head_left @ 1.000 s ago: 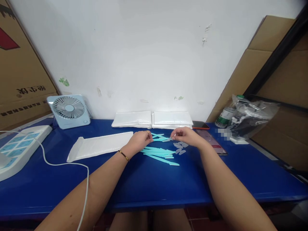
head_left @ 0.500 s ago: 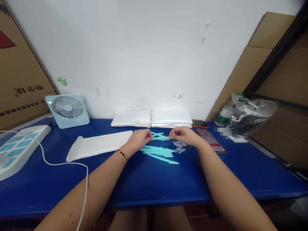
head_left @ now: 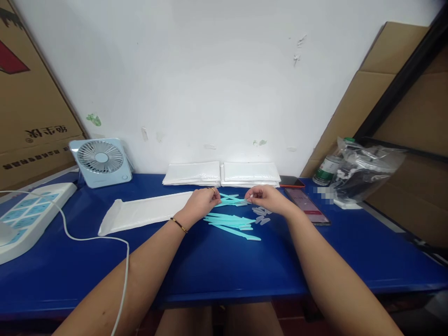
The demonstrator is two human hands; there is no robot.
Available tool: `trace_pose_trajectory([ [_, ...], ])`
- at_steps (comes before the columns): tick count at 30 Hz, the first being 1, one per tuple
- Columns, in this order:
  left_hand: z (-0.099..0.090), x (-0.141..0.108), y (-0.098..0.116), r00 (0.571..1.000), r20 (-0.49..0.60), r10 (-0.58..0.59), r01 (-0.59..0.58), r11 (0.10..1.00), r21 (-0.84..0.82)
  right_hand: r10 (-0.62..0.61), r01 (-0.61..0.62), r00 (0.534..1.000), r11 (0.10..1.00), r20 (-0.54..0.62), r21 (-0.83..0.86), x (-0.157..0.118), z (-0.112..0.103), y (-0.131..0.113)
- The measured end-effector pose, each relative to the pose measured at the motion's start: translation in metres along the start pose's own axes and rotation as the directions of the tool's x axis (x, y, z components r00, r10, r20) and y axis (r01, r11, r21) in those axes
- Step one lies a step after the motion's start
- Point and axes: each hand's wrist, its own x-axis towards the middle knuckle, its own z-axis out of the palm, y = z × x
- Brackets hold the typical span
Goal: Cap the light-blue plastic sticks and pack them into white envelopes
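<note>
Blue stick (head_left: 233, 203): from afar, I guess it's light, stiff, best held by its ends. It's between my left hand (head_left: 206, 201), pinching one end, and my right hand (head_left: 263, 198), pinching the tip.

You worked in soft, even light that left the white wall (head_left: 210, 93) pale and bright, while the floor (head_left: 292, 325) below the blue table (head_left: 231, 270) sank into deep shadow. A dull sheen ran along the table's front edge, and sharper glints caught the plastic bag (head_left: 374, 170). The wide view bent things toward the sides — your forearms (head_left: 331, 261) looked stretched. Fine detail was soft between your left hand (head_left: 202, 204) and right hand (head_left: 269, 199), the translucent pieces (head_left: 259, 211) blending together — and a blocky mosaic (head_left: 325, 195) hid a patch near the bottle (head_left: 327, 170).
</note>
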Motion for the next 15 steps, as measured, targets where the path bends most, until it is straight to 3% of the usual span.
trace_pose_trajectory([
  [9, 0.007, 0.002, 0.004, 0.999, 0.025, 0.025, -0.026, 0.999, 0.041, 0.003, -0.003, 1.000, 1.000, 0.029, -0.020, 0.004, 0.017, -0.006],
  [13, 0.007, 0.000, 0.005, 0.999, -0.037, 0.020, -0.016, 0.996, 0.085, 0.036, -0.045, 0.998, 0.974, -0.047, -0.220, 0.000, 0.002, -0.005],
  [15, 0.006, -0.003, 0.007, 0.998, -0.009, 0.064, -0.064, 0.995, 0.075, 0.097, -0.098, 0.995, 0.950, -0.020, -0.295, -0.005, -0.008, -0.003],
])
